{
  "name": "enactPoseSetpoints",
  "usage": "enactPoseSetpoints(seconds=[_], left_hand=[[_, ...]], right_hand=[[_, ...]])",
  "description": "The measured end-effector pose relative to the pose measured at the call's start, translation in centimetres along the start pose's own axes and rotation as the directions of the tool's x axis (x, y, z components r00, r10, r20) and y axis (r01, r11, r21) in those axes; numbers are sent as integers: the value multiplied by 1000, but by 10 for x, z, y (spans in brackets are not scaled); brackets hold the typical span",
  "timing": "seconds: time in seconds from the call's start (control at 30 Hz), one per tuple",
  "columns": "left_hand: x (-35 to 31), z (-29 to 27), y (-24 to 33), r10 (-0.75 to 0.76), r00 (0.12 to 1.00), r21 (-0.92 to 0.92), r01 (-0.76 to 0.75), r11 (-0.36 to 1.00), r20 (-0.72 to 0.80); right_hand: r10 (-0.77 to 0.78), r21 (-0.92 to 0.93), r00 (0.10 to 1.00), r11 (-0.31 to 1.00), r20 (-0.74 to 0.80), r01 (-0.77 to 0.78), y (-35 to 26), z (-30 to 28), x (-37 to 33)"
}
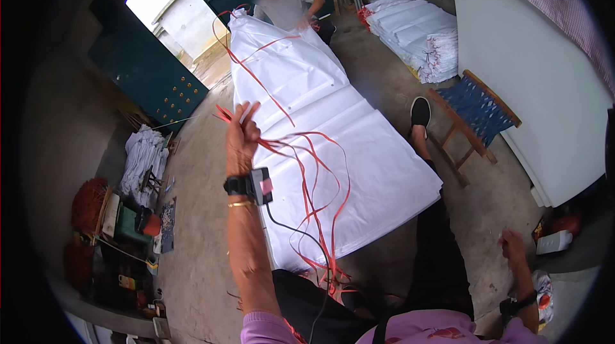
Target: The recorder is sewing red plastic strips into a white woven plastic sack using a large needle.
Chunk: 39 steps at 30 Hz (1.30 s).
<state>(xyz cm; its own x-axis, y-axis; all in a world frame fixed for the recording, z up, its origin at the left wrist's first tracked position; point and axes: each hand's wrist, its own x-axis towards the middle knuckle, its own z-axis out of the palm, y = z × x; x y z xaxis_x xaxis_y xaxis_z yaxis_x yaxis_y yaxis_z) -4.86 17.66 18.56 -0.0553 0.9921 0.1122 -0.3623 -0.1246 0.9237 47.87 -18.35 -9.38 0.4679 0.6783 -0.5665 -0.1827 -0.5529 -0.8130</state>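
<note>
A bundle of thin red plastic strips (307, 216) runs through my left hand (243, 132), whose fingers are closed around it. Short ends stick out past the knuckles, while the long tails loop down over a stack of white sheets (378, 171) and gather at its near edge. My left hand is above the left side of this stack. Out to the right, away from the sheets, my right hand (512, 246) hangs low over the floor; it is blurred, and whether its fingers hold anything does not show. Another red strip (259, 81) lies across the far part of the sheets.
Beyond the stack's far end a person (288, 8) handles the sheets. A folding stool (477, 110) with a blue woven seat stands at right, near piled white sacks (413, 30). At left are an open green door (150, 56), more white bundles (144, 158) and clutter.
</note>
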Motion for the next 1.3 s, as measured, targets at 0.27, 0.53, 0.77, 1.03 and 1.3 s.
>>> enactPoseSetpoints(seconds=[0.27, 0.53, 0.77, 1.03, 1.3], left_hand=[[-134, 6, -116, -496, 858, -188, 513, 838, 130], [-177, 5, -130, -468, 880, -401, 459, 793, 83], [-188, -10, -142, -418, 905, -500, 400, 768, 82], [-179, -13, -149, -440, 898, -499, 379, 779, -5], [-212, -47, -135, -387, 918, -148, 373, 916, -84]], right_hand=[[-317, 76, 668, 928, 674, 364, -187, 196, -71], [-524, 220, 412, 777, 746, 590, -153, 286, -91], [-656, 107, 358, 557, 664, 824, -130, 289, -96], [-470, 106, 183, 523, 864, 846, -107, 299, -92], [-576, 50, 596, 741, 560, 670, -103, 243, -50]])
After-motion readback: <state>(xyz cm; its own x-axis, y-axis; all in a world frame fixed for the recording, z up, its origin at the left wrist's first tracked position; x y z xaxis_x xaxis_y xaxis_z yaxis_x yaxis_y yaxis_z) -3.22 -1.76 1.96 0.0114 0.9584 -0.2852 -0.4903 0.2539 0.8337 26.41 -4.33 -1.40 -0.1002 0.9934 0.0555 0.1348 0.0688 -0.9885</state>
